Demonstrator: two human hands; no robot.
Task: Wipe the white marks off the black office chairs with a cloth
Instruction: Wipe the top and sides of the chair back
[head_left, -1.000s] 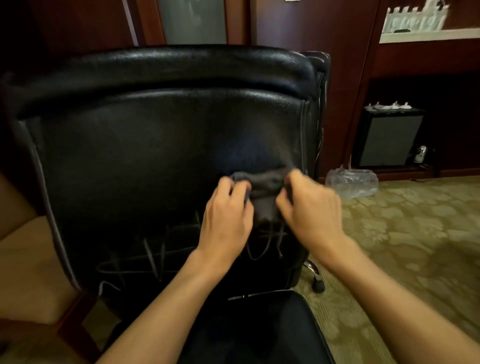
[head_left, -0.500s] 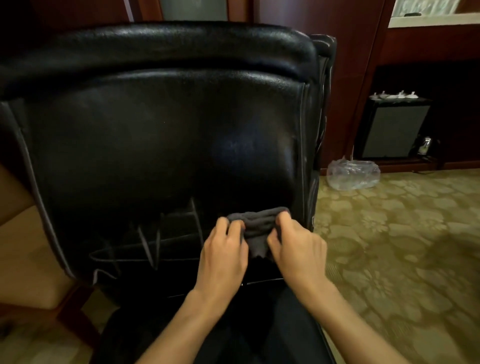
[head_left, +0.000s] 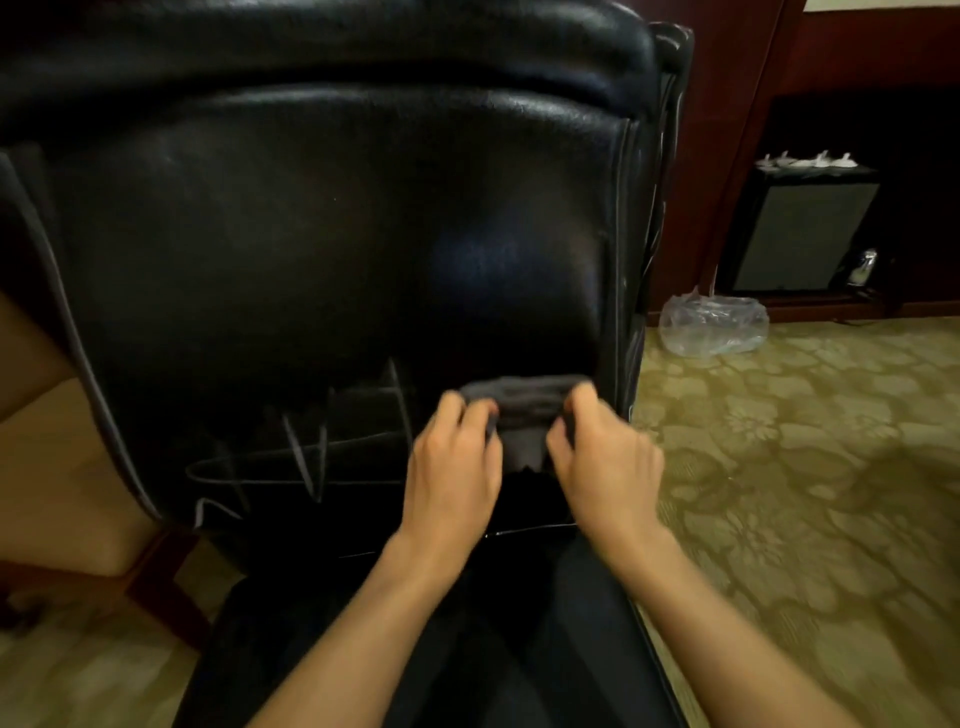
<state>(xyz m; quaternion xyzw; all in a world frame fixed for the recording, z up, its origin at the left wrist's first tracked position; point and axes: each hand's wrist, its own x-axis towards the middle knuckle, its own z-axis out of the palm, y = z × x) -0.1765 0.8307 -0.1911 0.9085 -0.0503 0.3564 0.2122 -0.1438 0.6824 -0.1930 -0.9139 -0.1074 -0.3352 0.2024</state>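
**Both hands hold the cloth low on the chair back**

Nearest the camera, 2 bare forearms reach over the black seat (head_left: 597, 649). The left hand (head_left: 452, 467) and right hand (head_left: 605, 462) sit side by side, their fingers curled round the 2 ends of a dark grey cloth (head_left: 519, 410), bunched between them. The cloth lies against the lower right part of the black chair back (head_left: 337, 234), near its right edge. White marks (head_left: 306, 457), scribbled lines, cross the leather just left of the left hand. Farther off, on the patterned carpet (head_left: 805, 467), lies a clear plastic bag (head_left: 714, 325), with a dark cabinet (head_left: 805, 234) behind it.
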